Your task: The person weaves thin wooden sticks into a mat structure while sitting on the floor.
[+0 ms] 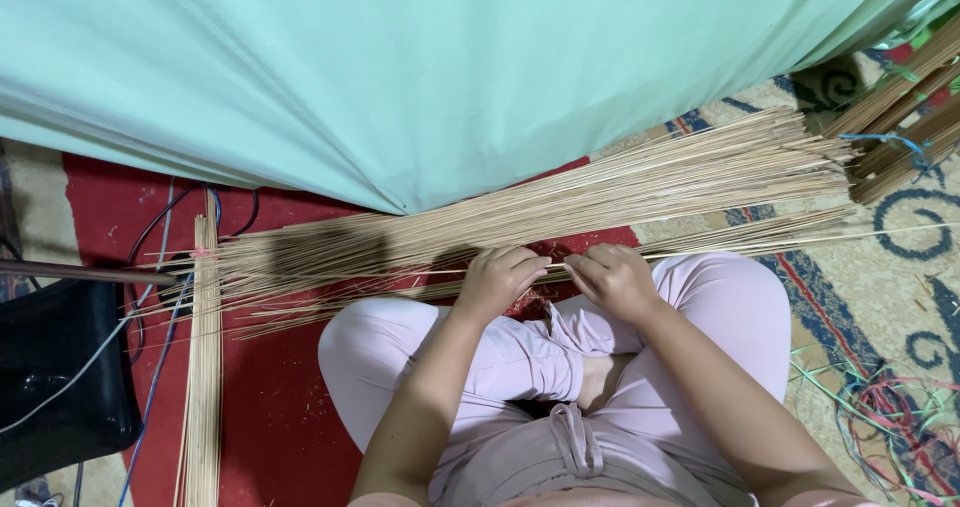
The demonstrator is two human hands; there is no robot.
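I sit cross-legged on a red mat (270, 407) in pale pink trousers. A long, loose pile of thin pale bamboo sticks (620, 192) lies across the floor in front of my knees. My left hand (497, 277) is curled around a single thin stick (440, 270) at the pile's near edge. My right hand (612, 277) sits just beside it, fingers bent, pinching the same stick, which runs on to the right.
A mint green cloth (420, 67) hangs over the far side. A second bundle of sticks (203, 367) lies lengthwise at left, beside a black object (60, 367) and cables. Darker stick bundles (900, 117) and coloured strings (880, 407) lie at right on a patterned carpet.
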